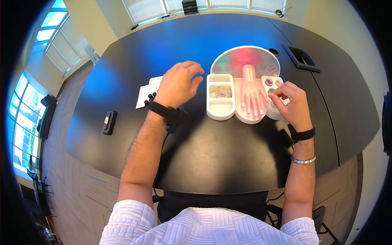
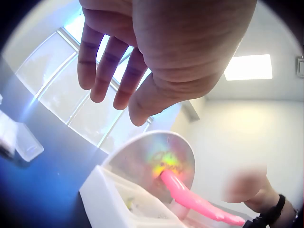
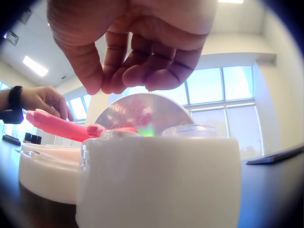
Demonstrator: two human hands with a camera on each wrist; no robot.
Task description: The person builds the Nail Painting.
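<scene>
A pink model hand [image 1: 252, 92] with white nails lies palm down on the middle part of a white stand [image 1: 250, 118], in front of a round iridescent panel [image 2: 183, 156]. My left hand [image 1: 179, 83] is in the air left of the stand, fingers relaxed and apart, holding nothing. Small jars [image 1: 268, 82] with coloured contents sit in the stand's right part. Over them hovers my right hand [image 1: 293, 103], fingers bent, thumb tip close to the index fingertip. In the right wrist view, whether these fingers [image 3: 114, 80] pinch something tiny cannot be told.
The stand's left tray [image 1: 220, 113] has compartments, one with a coiled, ring-shaped item [image 1: 223, 92]. White sheets [image 1: 143, 96] and small black-capped items [image 1: 150, 97] lie beyond my left wrist. A black case [image 1: 109, 122] is at the left, a black frame [image 1: 301, 58] at the back right.
</scene>
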